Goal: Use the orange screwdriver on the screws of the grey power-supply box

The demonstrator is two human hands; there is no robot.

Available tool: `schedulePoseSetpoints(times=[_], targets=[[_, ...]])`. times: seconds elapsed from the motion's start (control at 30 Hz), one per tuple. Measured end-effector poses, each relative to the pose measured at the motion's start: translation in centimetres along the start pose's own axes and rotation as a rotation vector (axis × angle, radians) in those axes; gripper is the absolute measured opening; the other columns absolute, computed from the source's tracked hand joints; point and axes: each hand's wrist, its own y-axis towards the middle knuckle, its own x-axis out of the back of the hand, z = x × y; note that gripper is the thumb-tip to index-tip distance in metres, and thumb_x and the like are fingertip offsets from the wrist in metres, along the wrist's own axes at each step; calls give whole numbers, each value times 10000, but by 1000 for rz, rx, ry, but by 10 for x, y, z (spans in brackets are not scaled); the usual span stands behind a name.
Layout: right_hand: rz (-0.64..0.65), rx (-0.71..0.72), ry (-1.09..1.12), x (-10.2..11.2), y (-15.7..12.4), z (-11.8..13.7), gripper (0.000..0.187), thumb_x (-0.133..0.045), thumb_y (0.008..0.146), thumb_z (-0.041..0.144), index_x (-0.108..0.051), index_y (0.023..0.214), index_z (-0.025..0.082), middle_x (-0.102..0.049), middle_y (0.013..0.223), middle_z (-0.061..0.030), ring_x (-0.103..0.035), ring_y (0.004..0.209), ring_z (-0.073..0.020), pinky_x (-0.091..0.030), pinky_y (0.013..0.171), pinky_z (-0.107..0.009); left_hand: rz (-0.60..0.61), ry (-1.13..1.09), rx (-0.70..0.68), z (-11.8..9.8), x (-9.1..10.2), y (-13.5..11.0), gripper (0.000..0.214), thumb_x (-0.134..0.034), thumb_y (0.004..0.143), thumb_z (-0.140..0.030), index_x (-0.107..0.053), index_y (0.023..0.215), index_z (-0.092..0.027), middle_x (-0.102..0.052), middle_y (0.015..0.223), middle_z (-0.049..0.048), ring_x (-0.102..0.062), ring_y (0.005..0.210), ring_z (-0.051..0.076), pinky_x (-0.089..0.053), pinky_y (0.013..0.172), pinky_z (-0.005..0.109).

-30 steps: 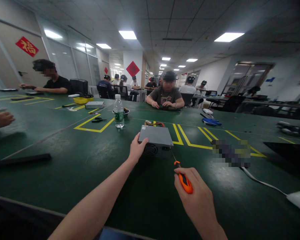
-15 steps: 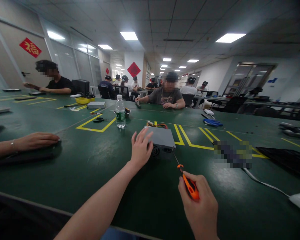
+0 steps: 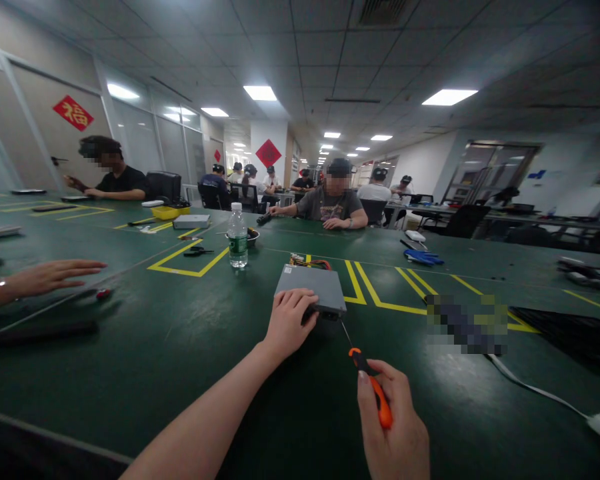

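A grey metal box (image 3: 317,288) with coloured wires at its far end lies on the green table (image 3: 180,347) in front of me. My left hand (image 3: 290,323) rests on the box's near left corner, fingers curled over its front edge. My right hand (image 3: 393,430) is closed around an orange-and-black screwdriver (image 3: 367,373). The thin shaft of the screwdriver points at the box's near right corner, and its tip sits at or very close to the box's front face.
A water bottle (image 3: 237,237) stands beyond the box to the left, with a dark bowl behind it. A co-worker's hand (image 3: 50,277) lies flat at the left. Blue gloves (image 3: 423,257) lie far right, a white cable (image 3: 535,380) near right. Several people sit at the far side.
My left hand lifted off the box's left side, spread open above it, then came down on the near left corner. The screwdriver stayed aimed at the box. The co-worker's hand reached in from the left.
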Motion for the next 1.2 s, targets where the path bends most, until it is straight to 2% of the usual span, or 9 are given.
schedulePoseSetpoints(times=[0.07, 0.2, 0.27, 0.4, 0.5, 0.7, 0.77, 1.0, 1.2], targets=[[-32, -2, -21, -1, 1, -3, 347, -400, 828, 520, -500, 954, 213, -602, 775, -28, -585, 638, -159, -446, 551, -259, -8, 2, 3, 0, -1, 0, 237, -545, 781, -220, -551, 1015, -256, -584, 1117, 2, -484, 1069, 176, -297, 931, 365], [-51, 228, -33, -1, 4, -11, 270, -470, 804, 460, -537, 879, 209, -582, 813, -41, -572, 712, -167, -453, 626, -273, -6, 23, 0, -1, 0, 0, 227, -536, 786, -225, -546, 1010, -258, -581, 1109, -1, -488, 1057, 172, -302, 925, 361], [-41, 273, -16, 0, 5, -10, 252, -464, 811, 441, -546, 867, 210, -581, 822, -44, -567, 733, -172, -451, 652, -283, -1, 45, -4, -2, 1, 0, 232, -526, 790, -228, -544, 1019, -262, -576, 1109, 2, -491, 1050, 174, -308, 922, 359], [-10, 103, 10, 1, 2, -1, 346, -350, 857, 492, -543, 922, 213, -607, 790, -40, -574, 657, -165, -441, 593, -278, -6, 112, -15, -4, 4, 0, 309, -522, 793, -265, -513, 1102, -262, -540, 1174, 28, -454, 1112, 196, -292, 950, 373], [18, 35, -1, 1, 0, 0, 362, -334, 857, 513, -516, 953, 215, -616, 733, -24, -574, 578, -154, -426, 518, -257, -27, 162, 17, -3, 3, -1, 338, -529, 791, -326, -503, 1124, -276, -512, 1223, 35, -387, 1188, 232, -198, 1005, 450], [-7, 327, -114, 0, 5, -14, 250, -461, 810, 434, -550, 883, 212, -579, 753, -36, -571, 660, -167, -449, 585, -274, -4, 146, 74, -1, 0, -2, 329, -545, 775, -351, -511, 1098, -300, -518, 1215, 19, -395, 1160, 229, -200, 984, 480], [-27, 357, -113, 0, 7, -13, 249, -442, 825, 420, -560, 879, 208, -569, 780, -47, -567, 699, -173, -453, 625, -289, -8, 142, 82, -1, -1, -2, 332, -552, 769, -346, -513, 1096, -302, -518, 1212, 17, -398, 1153, 228, -201, 986, 479], [17, 43, -27, 0, 1, -2, 370, -344, 853, 511, -509, 974, 204, -605, 731, -32, -568, 580, -155, -440, 527, -263, -13, 120, 89, 0, -2, -1, 336, -567, 759, -343, -521, 1090, -307, -524, 1198, 16, -413, 1130, 230, -208, 974, 478], [-17, 345, -92, -4, 2, -5, 221, -452, 809, 389, -568, 873, 212, -591, 792, -42, -571, 745, -186, -442, 676, -311, -12, 119, 89, 2, -3, -1, 328, -571, 755, -340, -533, 1079, -304, -531, 1191, 21, -421, 1119, 233, -211, 969, 471]])
